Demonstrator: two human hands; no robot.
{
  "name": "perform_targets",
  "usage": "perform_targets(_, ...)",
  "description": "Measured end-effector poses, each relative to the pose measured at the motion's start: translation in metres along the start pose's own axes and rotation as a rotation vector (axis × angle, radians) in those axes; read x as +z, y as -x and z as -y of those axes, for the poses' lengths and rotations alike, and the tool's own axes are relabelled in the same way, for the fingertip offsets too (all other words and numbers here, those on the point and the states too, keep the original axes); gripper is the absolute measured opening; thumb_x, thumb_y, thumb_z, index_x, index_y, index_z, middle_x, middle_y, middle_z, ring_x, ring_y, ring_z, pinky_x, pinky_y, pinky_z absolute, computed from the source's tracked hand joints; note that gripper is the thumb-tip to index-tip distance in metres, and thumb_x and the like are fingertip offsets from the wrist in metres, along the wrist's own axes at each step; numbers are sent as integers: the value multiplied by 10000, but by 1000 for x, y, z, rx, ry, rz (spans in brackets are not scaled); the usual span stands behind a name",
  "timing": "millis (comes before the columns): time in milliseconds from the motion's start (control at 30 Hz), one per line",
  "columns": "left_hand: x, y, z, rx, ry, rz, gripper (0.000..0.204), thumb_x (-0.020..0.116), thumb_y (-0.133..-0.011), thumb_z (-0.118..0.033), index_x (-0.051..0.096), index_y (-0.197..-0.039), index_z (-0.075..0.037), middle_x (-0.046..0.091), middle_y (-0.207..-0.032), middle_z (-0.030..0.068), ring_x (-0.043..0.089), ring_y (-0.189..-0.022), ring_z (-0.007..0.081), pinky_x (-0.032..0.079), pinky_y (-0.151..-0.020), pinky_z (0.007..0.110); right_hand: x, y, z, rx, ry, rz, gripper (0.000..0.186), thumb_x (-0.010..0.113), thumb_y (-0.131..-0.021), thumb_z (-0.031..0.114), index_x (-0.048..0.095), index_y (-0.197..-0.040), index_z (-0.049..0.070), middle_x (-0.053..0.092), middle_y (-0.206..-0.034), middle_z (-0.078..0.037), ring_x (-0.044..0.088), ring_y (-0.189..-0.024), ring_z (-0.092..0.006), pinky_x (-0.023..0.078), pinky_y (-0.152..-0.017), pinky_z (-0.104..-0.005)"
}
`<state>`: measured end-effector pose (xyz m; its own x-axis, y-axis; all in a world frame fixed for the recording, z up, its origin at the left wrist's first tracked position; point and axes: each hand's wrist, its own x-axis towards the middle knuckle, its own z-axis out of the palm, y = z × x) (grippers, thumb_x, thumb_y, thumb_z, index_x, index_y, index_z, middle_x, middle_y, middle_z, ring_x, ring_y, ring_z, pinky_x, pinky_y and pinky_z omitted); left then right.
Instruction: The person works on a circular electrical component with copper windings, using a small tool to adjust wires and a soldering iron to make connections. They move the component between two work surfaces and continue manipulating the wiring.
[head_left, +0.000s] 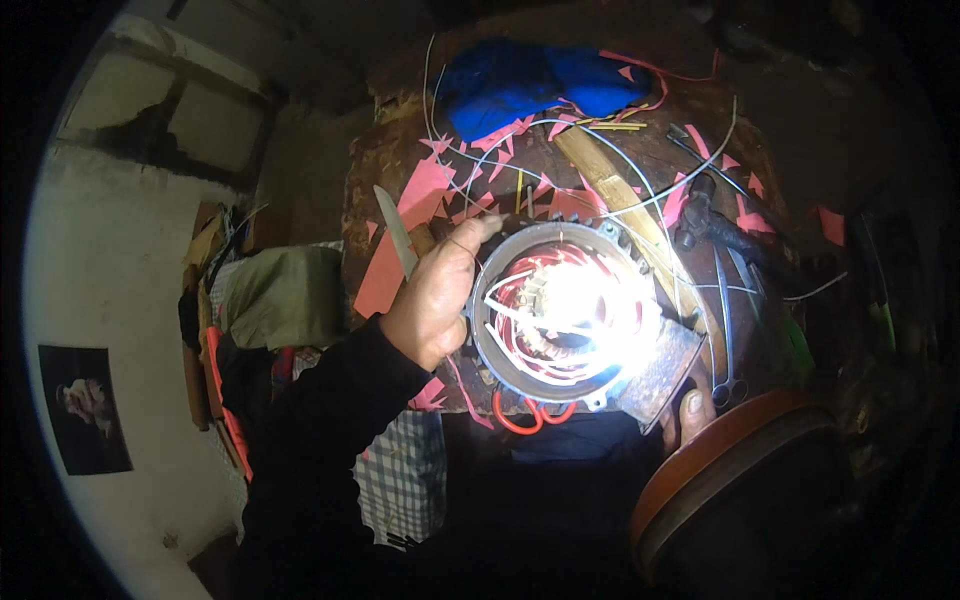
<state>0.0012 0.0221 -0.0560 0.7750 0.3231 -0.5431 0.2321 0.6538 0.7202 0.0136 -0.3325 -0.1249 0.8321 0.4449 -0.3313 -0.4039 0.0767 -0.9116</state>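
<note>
A round motor stator (487, 350) in a grey finned housing stands on the work table, with red windings and white sleeved leads inside. Strong glare washes out its right half. My left hand (437, 292) is closed on the left side of the housing, thumb up at the rim. At the lower right, my right hand (690, 413) grips by the box-shaped part (658, 375) of the housing; a dark round object with a brown rim (735, 432) hides most of this hand. A knife-like blade (395, 232) lies just beyond my left hand.
Pink paper scraps (425, 190) and bent wires (640, 165) litter the table around a wooden stick (610, 180). A hammer (705, 220) and scissors-like metal tool (727, 380) lie right. Red-handled scissors (520, 425) sit at the near edge, blue cloth (520, 85) at the back.
</note>
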Motion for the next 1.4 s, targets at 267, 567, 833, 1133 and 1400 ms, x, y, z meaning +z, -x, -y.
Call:
perform_targets(267, -5, 48, -31, 855, -604, -6, 280, 650, -1124, -101, 691, -1389, -21, 718, -1402, 108, 679, -1350, 246, 511, -1186, 411, -15, 50, 21, -298, 229, -206, 588, 661, -1111, 161, 497, -1629, -64, 618, -1560, -235, 652, -1415, -303, 544, -1159, -434)
perform_targets(567, 53, 64, -16, 1357, -1285, 555, 331, 866, -934, -111, 783, -1235, -2, 771, -1207, 173, 743, -1157, 376, 608, -1021, 484, 49, 10, 98, -814, 769, -224, 345, 853, -885, -18, 776, -1222, -10, 714, -1386, -194, 706, -1293, -330, 560, -1123, -427)
perform_targets(833, 57, 46, -11, 1299, -1370, 576, 283, 842, -925, -111, 793, -1190, -26, 762, -1195, 150, 724, -1146, 373, 608, -998, 488, 76, -31, 114, -880, 884, -71, 287, 895, -884, 53, 821, -1161, 62, 696, -1410, -188, 717, -1281, -373, 595, -1081, -438)
perform_targets(1133, 53, 33, -15, 1217, -1340, 560, 230, 820, -937, -64, 810, -1165, -37, 768, -1136, 145, 738, -1076, 366, 614, -972, 477, 78, -58, 113, -777, 815, 91, 283, 845, -893, 69, 822, -1175, 67, 668, -1448, -239, 686, -1335, -416, 578, -1113, -481)
perform_targets(1400, 54, 31, -20, 1143, -1355, 541, 220, 835, -899, -30, 808, -1117, -20, 781, -1100, 160, 757, -1060, 358, 622, -953, 459, 82, -63, 117, -735, 850, 103, 253, 826, -905, 72, 802, -1157, 58, 674, -1424, -262, 689, -1308, -448, 584, -1097, -499)
